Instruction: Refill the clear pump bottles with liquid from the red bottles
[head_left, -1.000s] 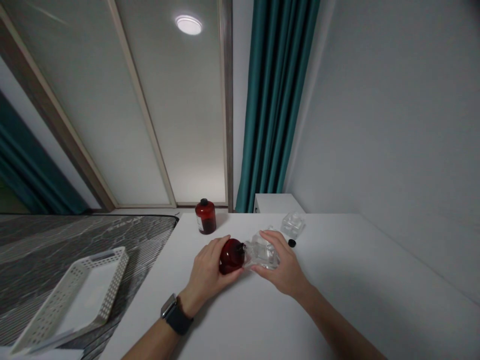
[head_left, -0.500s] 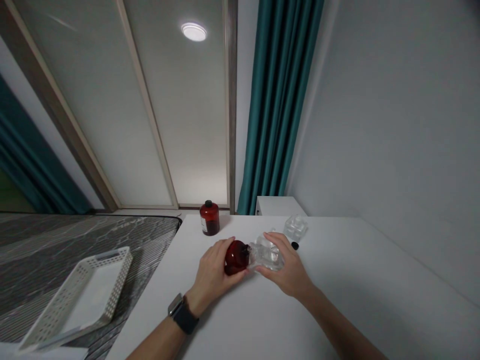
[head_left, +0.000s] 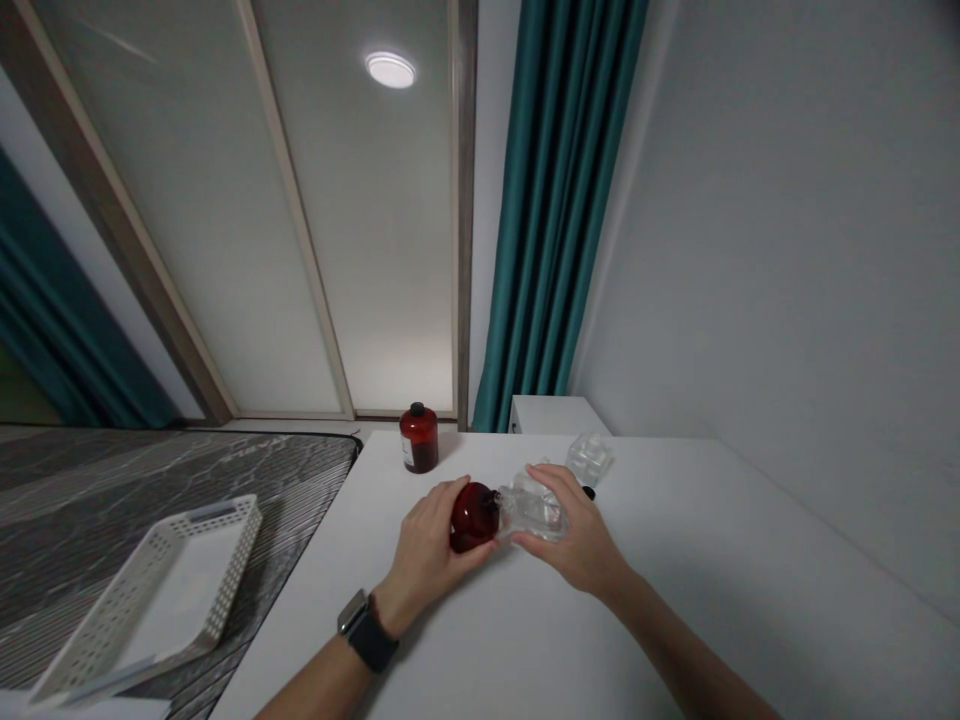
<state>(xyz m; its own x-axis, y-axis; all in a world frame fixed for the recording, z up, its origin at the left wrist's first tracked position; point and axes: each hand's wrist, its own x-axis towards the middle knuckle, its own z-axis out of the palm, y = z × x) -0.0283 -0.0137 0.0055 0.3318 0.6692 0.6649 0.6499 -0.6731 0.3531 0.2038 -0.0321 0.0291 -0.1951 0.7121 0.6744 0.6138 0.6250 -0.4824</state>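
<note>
My left hand [head_left: 433,535] wraps round a dark red bottle [head_left: 474,516], tilted with its mouth pointing right. In my right hand [head_left: 576,535] is a clear bottle [head_left: 531,510], tipped so its narrow neck meets the mouth of the red one. Whether liquid is passing between them I cannot make out. Behind, a second red bottle [head_left: 419,440] with a black cap and a white label stands upright, partly filled with dark liquid. Another clear container [head_left: 589,458] lies beyond my right hand, and a small black cap [head_left: 589,493] shows partly behind my fingers.
The white table [head_left: 480,640] carries the bottles. To the left, a white perforated basket [head_left: 161,590] sits on a grey patterned surface [head_left: 300,480]. A white cabinet [head_left: 559,413] and a teal curtain [head_left: 562,200] are at the back, with a wall on the right.
Both hands and the two held bottles stay almost in place. The view has shifted very slightly, and the black cap is now more covered by my right hand.
</note>
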